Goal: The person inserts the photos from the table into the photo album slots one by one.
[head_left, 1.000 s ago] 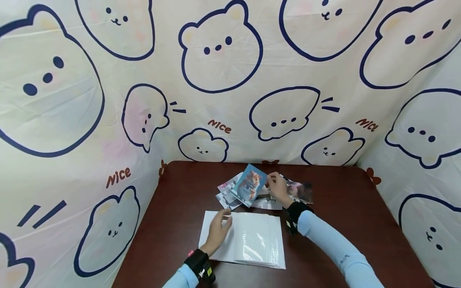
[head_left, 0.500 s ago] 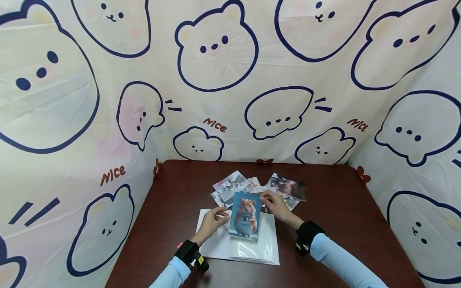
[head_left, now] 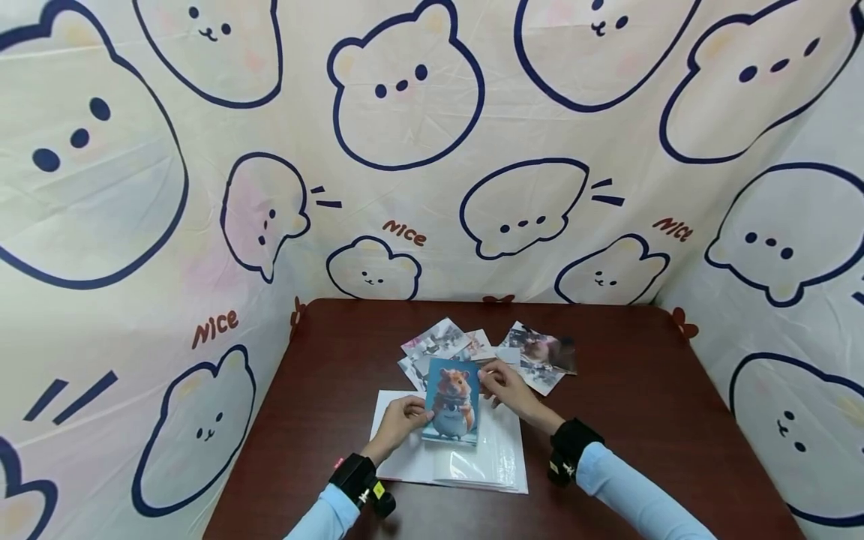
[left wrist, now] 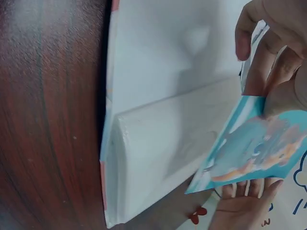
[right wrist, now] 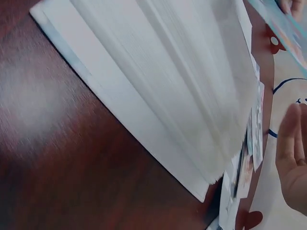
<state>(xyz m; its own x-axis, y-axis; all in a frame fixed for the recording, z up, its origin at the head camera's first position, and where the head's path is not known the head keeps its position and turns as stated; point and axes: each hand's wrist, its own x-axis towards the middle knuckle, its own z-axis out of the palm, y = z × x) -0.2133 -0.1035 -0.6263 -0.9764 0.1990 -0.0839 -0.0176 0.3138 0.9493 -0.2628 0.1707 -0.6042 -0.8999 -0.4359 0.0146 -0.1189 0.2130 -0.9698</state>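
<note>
A blue picture card with a hamster on it (head_left: 451,401) is held up over an open white album (head_left: 405,457) with clear sleeve pages. My left hand (head_left: 397,426) pinches the card's lower left edge, its thumb lying on the picture side in the left wrist view. The upper right edge is held by my right hand (head_left: 508,386), whose fingertips are partly behind the card (left wrist: 259,148) in the left wrist view. From the right wrist, the album pages (right wrist: 158,81) look slightly fanned, and only part of the right hand (right wrist: 292,163) shows.
Several loose picture cards (head_left: 435,341) lie overlapping behind the album, with a darker group (head_left: 543,352) to the right. All rest on a dark brown table (head_left: 628,360). A printed cloth (head_left: 405,187) hangs behind the table and at its sides.
My right hand has brought the hamster card from the loose pile toward me, over the album, and turned it more upright. My left hand has since taken hold of its left edge.
</note>
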